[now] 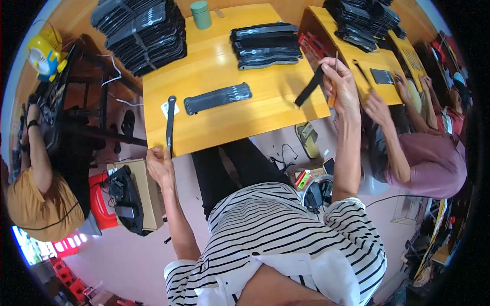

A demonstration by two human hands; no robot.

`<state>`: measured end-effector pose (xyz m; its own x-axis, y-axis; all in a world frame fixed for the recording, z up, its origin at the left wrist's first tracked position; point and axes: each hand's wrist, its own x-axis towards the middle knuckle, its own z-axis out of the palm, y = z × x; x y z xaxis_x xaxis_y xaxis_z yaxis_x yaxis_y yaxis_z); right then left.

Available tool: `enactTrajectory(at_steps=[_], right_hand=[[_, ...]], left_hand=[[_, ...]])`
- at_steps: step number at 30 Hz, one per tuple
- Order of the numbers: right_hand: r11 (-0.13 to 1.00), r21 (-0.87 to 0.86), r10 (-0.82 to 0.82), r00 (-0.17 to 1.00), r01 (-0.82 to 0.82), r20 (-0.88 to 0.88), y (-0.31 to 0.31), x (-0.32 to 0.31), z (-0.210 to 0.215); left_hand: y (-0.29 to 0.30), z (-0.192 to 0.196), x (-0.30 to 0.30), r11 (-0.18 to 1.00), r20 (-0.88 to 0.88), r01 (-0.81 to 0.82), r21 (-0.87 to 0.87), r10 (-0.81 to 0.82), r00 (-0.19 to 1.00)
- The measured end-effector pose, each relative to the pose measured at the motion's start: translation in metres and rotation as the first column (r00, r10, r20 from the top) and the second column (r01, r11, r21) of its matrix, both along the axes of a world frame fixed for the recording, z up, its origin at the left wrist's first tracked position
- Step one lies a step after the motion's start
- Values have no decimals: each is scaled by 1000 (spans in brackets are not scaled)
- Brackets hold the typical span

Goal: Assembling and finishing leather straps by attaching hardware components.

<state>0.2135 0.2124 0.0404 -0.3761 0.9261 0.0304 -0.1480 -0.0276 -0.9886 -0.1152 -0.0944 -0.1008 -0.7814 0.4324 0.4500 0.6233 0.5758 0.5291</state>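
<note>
At the near left corner of the yellow table [275,109], my left hand [161,166] pinches the lower end of a narrow black strap [170,120]. That strap lies over a small white paper [164,108]. My right hand [341,89] is raised over the table's right edge, its fingers closed on a short black strip [310,87] that hangs down to the left. It also holds a thin tool with an orange handle [332,98], partly hidden by the fingers. Between my hands lies a flat black panel [218,98] with white markings, touched by neither hand.
A tall stack of black panels [148,38] stands far left, beside a green canister [201,14]. Another black pile [266,46] sits far right. Co-workers sit at both sides; one's hand [378,108] is close to my right arm. A cardboard box [148,188] stands on the floor.
</note>
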Motion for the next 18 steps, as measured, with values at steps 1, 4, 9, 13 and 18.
enactTrajectory(at_steps=[1, 4, 9, 13, 18], right_hand=[[1000, -6, 3, 1000, -3, 1, -10, -2, 3], [985, 124, 106, 990, -117, 91, -39, -18, 15], [863, 35, 493, 855, -504, 163, -94, -46, 11], [736, -14, 656, 709, -676, 259, -118, -51, -14], [848, -5, 501, 798, -530, 334, -118, -50, -51]], left_hand=[[2, 12, 9, 1000, 1, -3, -6, 3, 1000], [13, 56, 47, 951, 805, 202, 233, -305, 508], [47, 69, 118, 636, 716, 332, 696, -581, -387], [66, 58, 130, 698, 636, -198, 688, -711, -298], [61, 55, 121, 681, 656, -153, 716, -732, -186]])
